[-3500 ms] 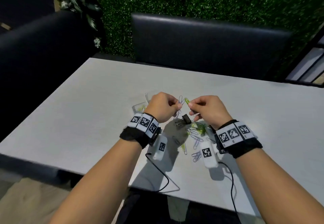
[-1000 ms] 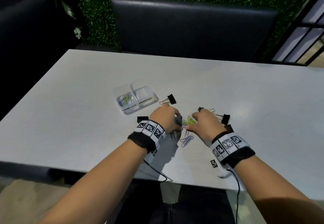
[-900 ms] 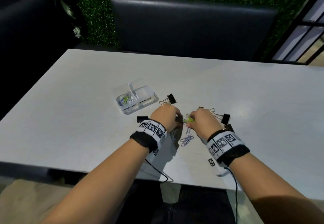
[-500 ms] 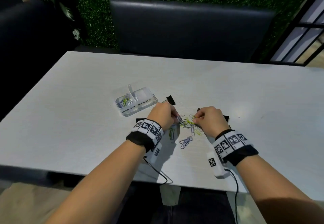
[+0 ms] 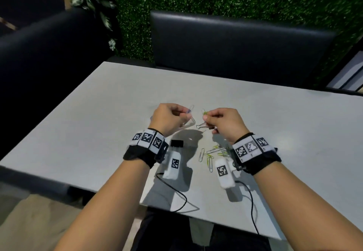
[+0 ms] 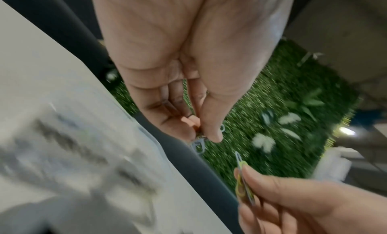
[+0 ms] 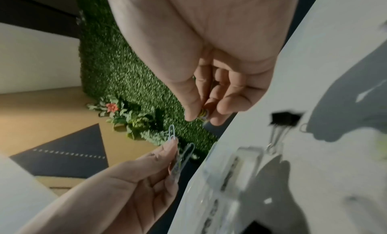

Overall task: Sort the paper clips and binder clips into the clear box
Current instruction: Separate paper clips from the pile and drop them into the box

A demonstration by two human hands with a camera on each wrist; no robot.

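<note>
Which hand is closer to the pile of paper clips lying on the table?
Right. The right hand is raised just beyond the loose paper clips, with its wrist right beside them. The left hand is farther off to their left.

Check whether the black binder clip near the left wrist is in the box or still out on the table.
Out. The black binder clip lies on the bare grey table, beside the left wrist.
</note>
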